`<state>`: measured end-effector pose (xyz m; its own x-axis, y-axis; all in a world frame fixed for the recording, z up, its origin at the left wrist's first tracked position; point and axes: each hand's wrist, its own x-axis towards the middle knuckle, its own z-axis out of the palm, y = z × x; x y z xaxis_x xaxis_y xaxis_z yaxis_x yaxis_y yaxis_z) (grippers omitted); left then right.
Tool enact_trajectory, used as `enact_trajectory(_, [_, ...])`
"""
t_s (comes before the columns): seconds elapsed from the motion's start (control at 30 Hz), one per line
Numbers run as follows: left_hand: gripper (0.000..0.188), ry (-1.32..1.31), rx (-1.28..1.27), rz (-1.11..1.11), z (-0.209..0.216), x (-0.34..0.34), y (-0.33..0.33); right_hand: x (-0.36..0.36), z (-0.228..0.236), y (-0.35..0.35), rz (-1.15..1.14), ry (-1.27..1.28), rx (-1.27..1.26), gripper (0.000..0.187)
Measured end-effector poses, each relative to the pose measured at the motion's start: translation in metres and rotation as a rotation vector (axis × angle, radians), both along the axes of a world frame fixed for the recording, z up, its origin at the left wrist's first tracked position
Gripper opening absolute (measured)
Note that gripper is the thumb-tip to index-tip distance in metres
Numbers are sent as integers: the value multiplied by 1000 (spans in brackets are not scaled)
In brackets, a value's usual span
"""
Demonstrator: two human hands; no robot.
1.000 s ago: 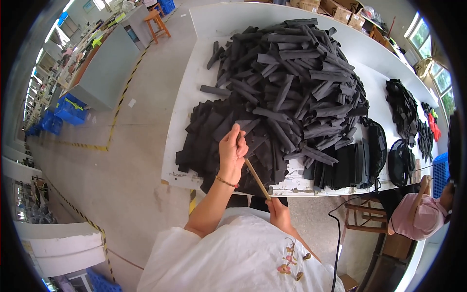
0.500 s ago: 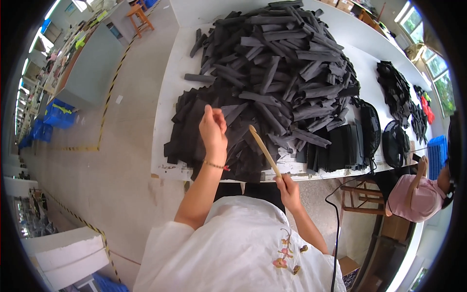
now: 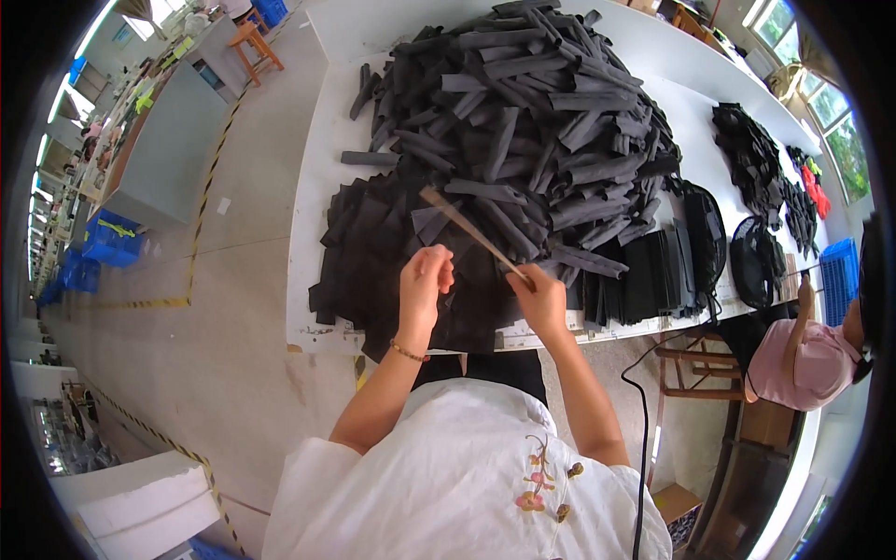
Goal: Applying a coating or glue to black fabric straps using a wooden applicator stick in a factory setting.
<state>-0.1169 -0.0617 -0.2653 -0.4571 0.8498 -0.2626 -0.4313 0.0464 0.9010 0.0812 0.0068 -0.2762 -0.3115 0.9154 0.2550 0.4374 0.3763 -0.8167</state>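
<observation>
My right hand [image 3: 541, 297] grips a slim, light wooden stick [image 3: 479, 236] by its near end. The stick slants up and left, and its far tip is over the dark fabric. Left of it, my left hand [image 3: 427, 283] is closed with curled fingers above a spread of flat black fabric pieces [image 3: 359, 257]; whether anything is inside the fingers is hidden. Beyond both hands rises a large heap of dark grey fabric tubes [image 3: 523, 121], a few lying loose at its left edge.
Stacked black flat pieces [image 3: 649, 275] and black mesh-like items [image 3: 705, 238] lie right of the heap on the white table [image 3: 313, 177]. A co-worker in pink [image 3: 803, 359] sits at the right, near a blue basket [image 3: 838, 271]. A black cable [image 3: 644, 420] hangs beside me.
My left hand has come down and slightly right, toward my body. The right hand has risen away from my body, and the stick's tip has swung left over the fabric.
</observation>
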Motion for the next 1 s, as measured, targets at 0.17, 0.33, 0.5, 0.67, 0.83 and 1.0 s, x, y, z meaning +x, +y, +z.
enact_trajectory(0.17, [60,-14,276,-329,35,34,3,-1,66,-16,50,685,-821,14])
enact_trajectory(0.33, [24,158,7,-562,53,65,0,2,66,-16,25,578,-620,15])
enact_trajectory(0.5, [30,172,78,-578,27,87,-27,4,81,-6,-130,659,-410,15])
enact_trajectory(0.67, [28,60,120,-566,50,82,-32,-18,114,29,-169,762,-123,16])
enact_trajectory(0.83, [28,211,-48,-692,16,74,-58,18,165,130,-368,753,73,20])
enact_trajectory(1.0, [6,932,194,-224,27,40,-11,27,112,92,-266,526,-69,29])
